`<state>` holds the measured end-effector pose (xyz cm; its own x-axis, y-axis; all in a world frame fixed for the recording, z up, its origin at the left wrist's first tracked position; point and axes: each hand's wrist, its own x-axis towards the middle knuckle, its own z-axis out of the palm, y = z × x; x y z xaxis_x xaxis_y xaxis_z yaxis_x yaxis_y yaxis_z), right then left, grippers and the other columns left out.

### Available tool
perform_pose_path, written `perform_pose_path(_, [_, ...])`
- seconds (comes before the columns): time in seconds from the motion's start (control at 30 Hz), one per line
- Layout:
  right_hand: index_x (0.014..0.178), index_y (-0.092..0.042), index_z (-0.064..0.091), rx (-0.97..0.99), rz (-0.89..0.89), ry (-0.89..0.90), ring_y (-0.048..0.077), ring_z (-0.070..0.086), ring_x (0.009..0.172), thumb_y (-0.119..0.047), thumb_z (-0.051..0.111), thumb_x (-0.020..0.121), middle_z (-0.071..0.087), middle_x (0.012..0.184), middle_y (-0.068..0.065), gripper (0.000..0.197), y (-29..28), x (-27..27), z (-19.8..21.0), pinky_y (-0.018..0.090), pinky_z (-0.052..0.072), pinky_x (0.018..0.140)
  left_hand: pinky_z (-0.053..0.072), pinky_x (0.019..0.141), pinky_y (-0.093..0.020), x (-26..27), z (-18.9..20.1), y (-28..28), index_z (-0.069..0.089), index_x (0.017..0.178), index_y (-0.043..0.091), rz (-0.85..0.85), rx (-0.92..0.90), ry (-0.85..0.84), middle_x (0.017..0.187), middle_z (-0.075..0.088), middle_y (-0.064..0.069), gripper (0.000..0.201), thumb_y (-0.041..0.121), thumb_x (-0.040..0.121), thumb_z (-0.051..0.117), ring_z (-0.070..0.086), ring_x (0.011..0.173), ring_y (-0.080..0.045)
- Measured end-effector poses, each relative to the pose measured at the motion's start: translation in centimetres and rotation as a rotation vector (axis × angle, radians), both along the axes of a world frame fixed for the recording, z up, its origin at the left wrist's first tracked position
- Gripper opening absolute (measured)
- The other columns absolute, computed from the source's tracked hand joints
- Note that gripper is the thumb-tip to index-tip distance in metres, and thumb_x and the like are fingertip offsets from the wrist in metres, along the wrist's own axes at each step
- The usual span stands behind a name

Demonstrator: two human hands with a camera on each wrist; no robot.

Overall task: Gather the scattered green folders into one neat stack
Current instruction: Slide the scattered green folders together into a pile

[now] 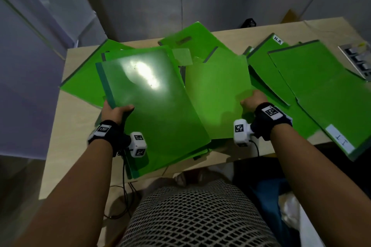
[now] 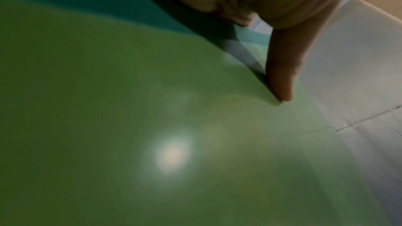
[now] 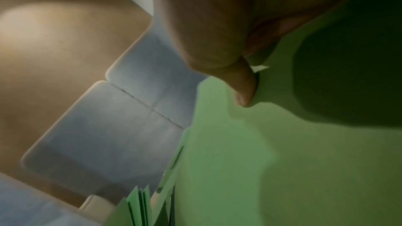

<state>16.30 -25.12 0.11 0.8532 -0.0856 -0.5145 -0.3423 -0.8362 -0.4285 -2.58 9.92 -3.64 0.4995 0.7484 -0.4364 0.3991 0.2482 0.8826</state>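
Glossy thin green plastic folders (image 1: 156,96) fanned across our pale wooden surface (image 1: 80,118) look light, floppy and slippery, so our left hand (image 1: 115,111) pinches the top one's spine edge while our right hand (image 1: 252,100) grips another's side edge.

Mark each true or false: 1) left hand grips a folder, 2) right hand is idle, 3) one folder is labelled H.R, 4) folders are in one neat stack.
1) True: the left hand grips the glossy folder at its near edge.
2) False: the right hand holds another folder.
3) True: the H.R folder lies at the far right.
4) False: they lie fanned and scattered across the table.
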Motion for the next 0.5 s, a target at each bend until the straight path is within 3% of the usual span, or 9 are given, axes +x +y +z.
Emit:
perform_pose_path(0.17, [0.146, -0.001, 0.029, 0.145, 0.04, -0.233, 0.033, 0.038, 0.137, -0.004, 0.057, 0.091, 0.037, 0.149, 0.019, 0.061, 0.9, -0.3, 2.4, 0.04, 0.032, 0.111, 0.05, 0.093, -0.036, -1.1, 0.0, 0.0, 0.044, 0.134, 0.004, 0.02, 0.013, 0.022, 0.106, 0.056, -0.01, 0.067, -0.003, 0.075, 0.074, 0.058, 0.098, -0.029])
perform_pose_path(0.37, [0.14, -0.006, 0.041, 0.148, -0.065, -0.496, 0.029, 0.054, 0.121, -0.002, 0.049, 0.093, 0.053, 0.136, 0.015, 0.048, 1.2, 0.8, 6.5, 0.033, 0.043, 0.095, 0.053, 0.092, -0.048, -1.5, 0.8, -0.1, 0.047, 0.127, 0.009, 0.011, 0.079, 0.119, 0.099, 0.057, -0.01, 0.074, 0.011, 0.061, 0.082, 0.063, 0.101, -0.037])
perform_pose_path(0.43, [0.133, -0.005, 0.047, 0.185, -0.132, -0.564, 0.03, 0.058, 0.116, -0.002, 0.048, 0.089, 0.058, 0.13, 0.016, 0.044, 0.6, 1.9, 7.1, 0.032, 0.045, 0.088, 0.052, 0.091, -0.05, -1.4, 1.1, 0.0, 0.046, 0.127, 0.006, -0.03, 0.113, 0.167, 0.098, 0.055, -0.011, 0.075, 0.013, 0.061, 0.082, 0.061, 0.095, -0.035])
perform_pose_path(0.5, [0.125, -0.005, 0.053, 0.275, -0.191, -0.603, 0.028, 0.061, 0.111, -0.001, 0.049, 0.085, 0.062, 0.124, 0.015, 0.04, 0.0, 3.0, 7.4, 0.032, 0.046, 0.089, 0.052, 0.091, -0.051, -1.3, 1.0, 0.2, 0.045, 0.126, 0.005, -0.06, 0.143, 0.192, 0.098, 0.056, -0.011, 0.074, 0.014, 0.063, 0.082, 0.059, 0.092, -0.033])
